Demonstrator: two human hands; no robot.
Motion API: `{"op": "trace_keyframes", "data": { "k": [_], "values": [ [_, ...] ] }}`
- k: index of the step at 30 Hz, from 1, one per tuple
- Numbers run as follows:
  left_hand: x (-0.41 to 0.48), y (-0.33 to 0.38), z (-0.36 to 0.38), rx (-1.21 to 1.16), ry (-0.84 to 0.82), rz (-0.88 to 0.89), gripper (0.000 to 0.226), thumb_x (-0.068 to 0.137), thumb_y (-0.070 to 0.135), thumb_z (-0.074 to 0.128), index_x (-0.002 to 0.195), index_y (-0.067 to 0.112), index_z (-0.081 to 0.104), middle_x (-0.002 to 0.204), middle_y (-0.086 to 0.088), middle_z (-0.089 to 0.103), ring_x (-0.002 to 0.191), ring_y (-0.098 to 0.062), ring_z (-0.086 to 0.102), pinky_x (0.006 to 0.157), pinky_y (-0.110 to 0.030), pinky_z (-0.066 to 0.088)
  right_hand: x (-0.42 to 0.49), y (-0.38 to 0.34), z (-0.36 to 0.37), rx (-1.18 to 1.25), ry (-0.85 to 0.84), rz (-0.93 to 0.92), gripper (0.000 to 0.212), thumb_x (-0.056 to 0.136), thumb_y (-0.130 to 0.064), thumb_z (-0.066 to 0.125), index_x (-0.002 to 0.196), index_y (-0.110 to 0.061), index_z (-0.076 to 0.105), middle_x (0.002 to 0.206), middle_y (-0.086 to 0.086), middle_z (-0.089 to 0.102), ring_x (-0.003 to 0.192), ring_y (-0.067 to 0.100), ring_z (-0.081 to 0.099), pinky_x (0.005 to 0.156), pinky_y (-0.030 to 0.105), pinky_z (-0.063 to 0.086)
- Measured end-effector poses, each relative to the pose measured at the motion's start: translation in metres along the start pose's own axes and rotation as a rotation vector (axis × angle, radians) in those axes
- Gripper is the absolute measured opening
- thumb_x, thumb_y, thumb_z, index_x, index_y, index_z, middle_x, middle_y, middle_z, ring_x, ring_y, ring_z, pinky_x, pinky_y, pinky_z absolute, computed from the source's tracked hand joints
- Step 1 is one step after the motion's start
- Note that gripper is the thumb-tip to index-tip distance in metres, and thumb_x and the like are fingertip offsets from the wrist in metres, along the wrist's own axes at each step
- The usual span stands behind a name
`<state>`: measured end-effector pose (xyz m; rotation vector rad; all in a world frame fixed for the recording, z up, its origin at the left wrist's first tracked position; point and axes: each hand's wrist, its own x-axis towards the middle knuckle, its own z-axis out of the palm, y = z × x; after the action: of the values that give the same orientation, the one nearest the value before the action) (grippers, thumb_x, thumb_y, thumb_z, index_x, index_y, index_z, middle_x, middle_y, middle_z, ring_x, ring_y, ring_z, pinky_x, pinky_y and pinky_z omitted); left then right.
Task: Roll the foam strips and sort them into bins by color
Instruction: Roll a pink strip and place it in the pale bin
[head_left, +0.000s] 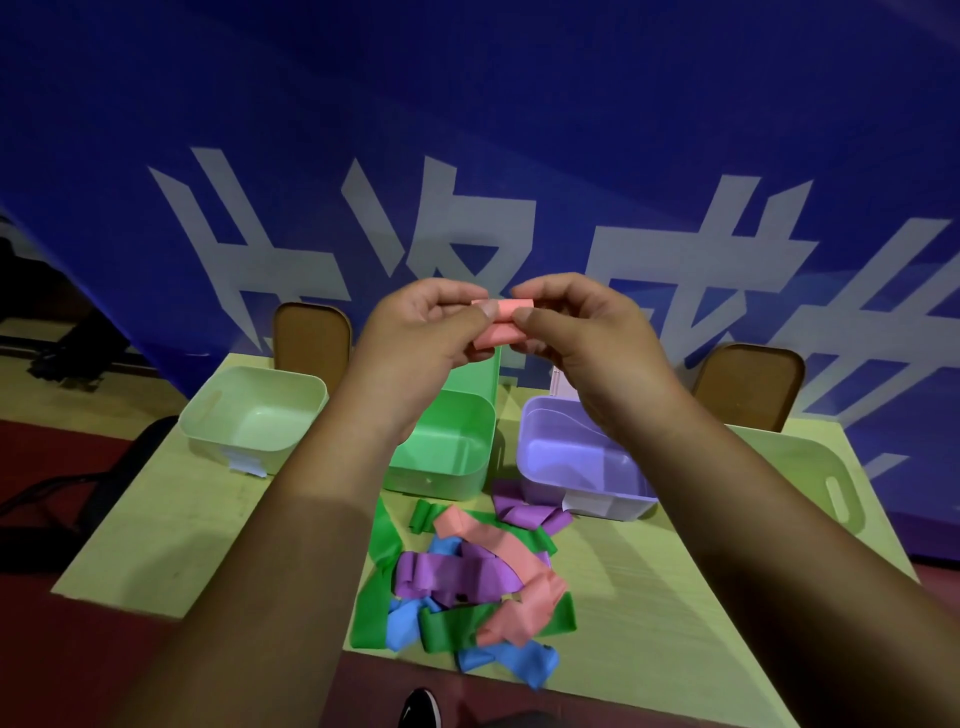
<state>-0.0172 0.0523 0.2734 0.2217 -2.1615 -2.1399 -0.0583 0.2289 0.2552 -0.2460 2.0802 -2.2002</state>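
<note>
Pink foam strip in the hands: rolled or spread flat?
Rolled. The pink foam strip shows as a short tube pinched between the left hand and right hand; no long tail hangs down.

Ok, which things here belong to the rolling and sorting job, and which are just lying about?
Job: pink roll, held by left hand and right hand; strip pile; pale green bin; green bin; purple bin; far-right bin.
Lying about: chair backs; blue banner.

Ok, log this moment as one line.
step: rolling | left hand, right hand: pinching pink strip mid-air | loose strips: piled on table
</note>
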Motion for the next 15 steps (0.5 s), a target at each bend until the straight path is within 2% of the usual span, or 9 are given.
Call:
{"op": "trace_keyframes", "data": {
  "k": [3, 6, 9, 11, 15],
  "values": [
    [0.001, 0.0, -0.001, 0.034, 0.011, 0.022, 0.025, 0.098, 0.01, 0.078, 0.122, 0.014, 0.074, 0.107, -0.005, 0.082, 0.102, -0.021, 0.08, 0.088, -0.033, 0.066, 0.001, 0.002, 0.001, 0.008, -0.009, 0.022, 0.014, 0.093, -0.012, 0.074, 0.106, -0.017, 0.077, 0.105, 0.013, 0.078, 0.1, 0.031, 0.076, 0.097, 0.045, 0.062],
    [0.0, 0.001, -0.003, 0.05, 0.006, 0.066, 0.029, 0.096, 0.004, 0.077, 0.123, 0.014, 0.073, 0.11, -0.004, 0.081, 0.103, -0.017, 0.079, 0.083, -0.025, 0.063, 0.0, 0.001, 0.005, 0.053, -0.019, 0.058, 0.012, 0.1, -0.016, 0.068, 0.108, -0.011, 0.075, 0.099, 0.013, 0.078, 0.09, 0.024, 0.075, 0.094, 0.045, 0.062],
    [0.0, 0.002, -0.006, 0.059, 0.005, 0.09, 0.031, 0.096, 0.0, 0.076, 0.124, 0.013, 0.073, 0.112, -0.001, 0.08, 0.102, -0.01, 0.078, 0.085, -0.023, 0.063, -0.003, 0.0, 0.008, 0.036, -0.015, 0.062, 0.016, 0.105, -0.015, 0.065, 0.112, -0.005, 0.075, 0.093, 0.018, 0.076, 0.084, 0.022, 0.073, 0.093, 0.047, 0.062],
    [0.001, 0.002, -0.008, 0.056, -0.003, 0.083, 0.032, 0.096, 0.0, 0.076, 0.125, 0.014, 0.073, 0.113, -0.001, 0.08, 0.104, -0.011, 0.078, 0.086, -0.024, 0.063, -0.005, -0.001, 0.01, 0.026, -0.007, 0.057, 0.015, 0.104, -0.012, 0.066, 0.113, -0.006, 0.075, 0.099, 0.023, 0.077, 0.088, 0.023, 0.074, 0.094, 0.046, 0.063],
    [0.005, -0.003, -0.012, 0.035, -0.036, 0.028, 0.031, 0.094, 0.006, 0.08, 0.122, 0.018, 0.073, 0.109, 0.001, 0.083, 0.104, -0.014, 0.079, 0.097, -0.034, 0.064, -0.004, 0.0, 0.011, 0.034, 0.011, 0.042, 0.016, 0.101, -0.006, 0.069, 0.116, -0.007, 0.075, 0.1, 0.019, 0.078, 0.09, 0.024, 0.076, 0.088, 0.036, 0.062]
  ]
}}
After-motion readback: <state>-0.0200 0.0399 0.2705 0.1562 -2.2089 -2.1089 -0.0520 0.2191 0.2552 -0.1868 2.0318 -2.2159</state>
